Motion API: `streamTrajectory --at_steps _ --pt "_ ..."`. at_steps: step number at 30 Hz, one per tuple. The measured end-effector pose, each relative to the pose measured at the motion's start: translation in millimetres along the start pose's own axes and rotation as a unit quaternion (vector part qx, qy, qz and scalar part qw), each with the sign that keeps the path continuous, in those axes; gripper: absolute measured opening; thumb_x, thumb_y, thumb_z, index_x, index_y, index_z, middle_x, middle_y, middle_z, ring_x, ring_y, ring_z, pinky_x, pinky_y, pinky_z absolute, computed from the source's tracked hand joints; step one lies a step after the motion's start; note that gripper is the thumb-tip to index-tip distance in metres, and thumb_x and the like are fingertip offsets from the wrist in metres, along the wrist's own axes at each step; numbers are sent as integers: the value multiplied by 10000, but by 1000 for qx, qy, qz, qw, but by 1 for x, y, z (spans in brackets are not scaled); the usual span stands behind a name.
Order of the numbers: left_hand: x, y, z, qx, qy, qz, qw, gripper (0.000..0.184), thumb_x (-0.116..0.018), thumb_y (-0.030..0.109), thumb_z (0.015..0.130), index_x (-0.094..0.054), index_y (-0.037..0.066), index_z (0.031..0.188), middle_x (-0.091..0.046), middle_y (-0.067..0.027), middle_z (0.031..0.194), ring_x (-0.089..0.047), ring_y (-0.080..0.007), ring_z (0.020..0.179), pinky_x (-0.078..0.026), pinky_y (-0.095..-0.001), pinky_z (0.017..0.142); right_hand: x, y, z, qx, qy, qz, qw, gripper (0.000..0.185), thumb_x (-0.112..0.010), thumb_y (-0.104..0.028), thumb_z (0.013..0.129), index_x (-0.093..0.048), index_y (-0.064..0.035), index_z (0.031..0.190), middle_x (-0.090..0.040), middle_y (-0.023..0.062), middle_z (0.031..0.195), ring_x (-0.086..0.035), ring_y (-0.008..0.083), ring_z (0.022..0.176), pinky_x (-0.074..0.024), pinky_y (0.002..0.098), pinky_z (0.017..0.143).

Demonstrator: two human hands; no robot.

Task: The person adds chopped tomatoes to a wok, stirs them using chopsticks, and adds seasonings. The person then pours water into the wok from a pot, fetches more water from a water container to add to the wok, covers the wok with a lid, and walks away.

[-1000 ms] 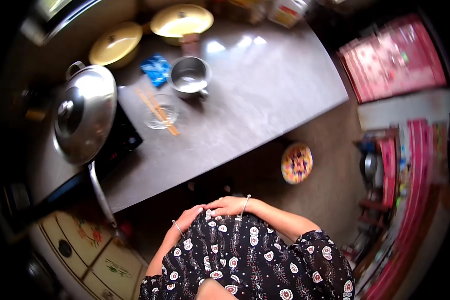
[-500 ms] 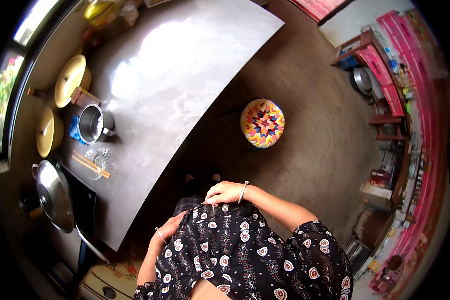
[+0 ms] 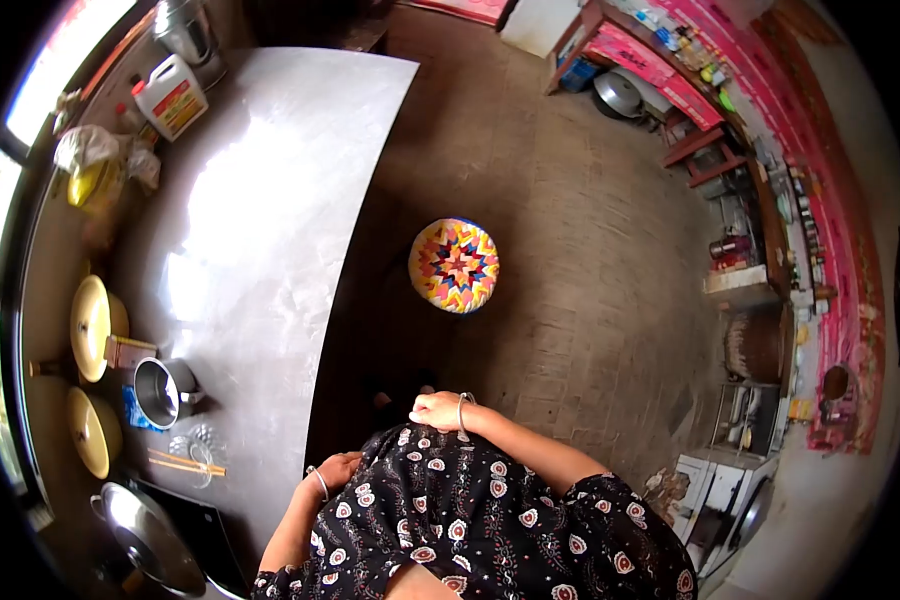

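Observation:
My right hand [image 3: 436, 411], with a bracelet at the wrist, rests at the front of the black patterned top [image 3: 450, 500], its fingers curled on or near the cloth. Lower and to the left, my left hand [image 3: 339, 470] lies against the side of the same top, its fingertips partly hidden by the fabric. Whether either hand grips the cloth is unclear. Left of my left hand is the grey counter [image 3: 280, 300], bearing a steel pot [image 3: 160, 393], a glass dish [image 3: 202, 452] and wooden chopsticks [image 3: 185, 463].
A round stool with a colourful star-patterned top [image 3: 456, 265] stands on the floor beyond me. Two yellow basins, a white jug [image 3: 171, 97] and a lidded wok [image 3: 150, 540] sit along the counter's left side. Shelves with pink cloth [image 3: 660, 75] line the right.
The view has swung to the right, so the counter now lies at the left and more floor shows. My hands have drawn apart and stay at the top.

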State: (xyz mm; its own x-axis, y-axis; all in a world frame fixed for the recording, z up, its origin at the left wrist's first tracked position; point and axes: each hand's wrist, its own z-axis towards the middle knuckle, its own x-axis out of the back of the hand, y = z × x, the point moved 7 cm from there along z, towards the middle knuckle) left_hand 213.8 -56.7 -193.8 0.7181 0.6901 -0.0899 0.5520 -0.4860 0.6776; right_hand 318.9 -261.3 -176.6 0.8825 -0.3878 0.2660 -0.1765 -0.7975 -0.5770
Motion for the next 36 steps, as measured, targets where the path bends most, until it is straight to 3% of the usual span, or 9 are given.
streamTrajectory --at_steps 2,5,9,16,18,26,32,35,36 --pt "14 -11 17 72 28 261 962 396 -445 341 890 -573 78 1156 -582 -168 1138 -541 -321 1067 -398 -359 933 12 19 -7 -27 14 25 999 384 -460 -411 849 -615 -89 992 -635 127 974 -590 258 935 -451 370 798" --pt "30 28 32 102 73 377 918 396 -478 342 870 -585 60 1126 -595 -170 1103 -548 -325 1049 -422 -363 901 8 97 9 -52 83 -16 995 445 -422 -450 844 -611 -113 1064 -597 128 1103 -539 283 1056 -417 408 883" --pt "27 101 73 -70 136 228 961 391 -533 309 851 -579 25 1115 -602 -189 1073 -573 -329 1001 -454 -377 863 -1 181 -13 -170 21 -1 985 517 -410 -480 856 -555 -92 1166 -551 131 1197 -503 295 1122 -378 383 954" --pt "-90 204 176 -91 -97 12 991 450 -471 364 919 -530 8 1189 -620 -113 1070 -557 -184 1015 -422 -272 887 14 248 -39 93 18 215 972 571 -367 -498 911 -572 -14 1132 -602 119 1105 -533 249 1074 -346 311 974" --pt "-121 219 202 -37 -146 47 988 456 -449 369 930 -532 -1 1184 -609 -86 1089 -532 -157 1020 -414 -270 886 26 275 -42 179 63 283 940 535 -406 -475 912 -571 -17 1135 -607 83 1097 -543 203 1041 -374 291 938" --pt "-171 296 271 -53 -176 231 955 399 -427 342 938 -602 4 1057 -648 -132 961 -603 -185 893 -455 -292 806 127 299 -171 148 57 498 853 468 -420 -453 923 -605 -61 1100 -595 26 1070 -529 125 981 -414 273 869" --pt "-167 365 304 -216 -100 223 945 257 -504 258 903 -616 72 1039 -643 -115 950 -624 -249 859 -491 -304 755 192 324 -168 188 159 450 858 249 -668 -147 768 -630 -36 987 -638 17 866 -582 115 839 -463 257 790" --pt "-167 401 323 -427 -83 445 783 235 -583 193 828 -621 73 1026 -646 -124 927 -633 -268 780 -515 -335 708 243 339 -176 181 202 565 779 123 -635 -69 740 -599 -41 854 -608 12 817 -558 95 777 -459 262 751" --pt "-155 402 343 -221 -86 272 933 261 -598 133 814 -606 28 1053 -637 -106 864 -600 -164 778 -479 -289 725 257 346 -178 153 206 567 782 117 -623 -77 756 -595 -42 864 -602 8 814 -547 90 788 -446 246 752"
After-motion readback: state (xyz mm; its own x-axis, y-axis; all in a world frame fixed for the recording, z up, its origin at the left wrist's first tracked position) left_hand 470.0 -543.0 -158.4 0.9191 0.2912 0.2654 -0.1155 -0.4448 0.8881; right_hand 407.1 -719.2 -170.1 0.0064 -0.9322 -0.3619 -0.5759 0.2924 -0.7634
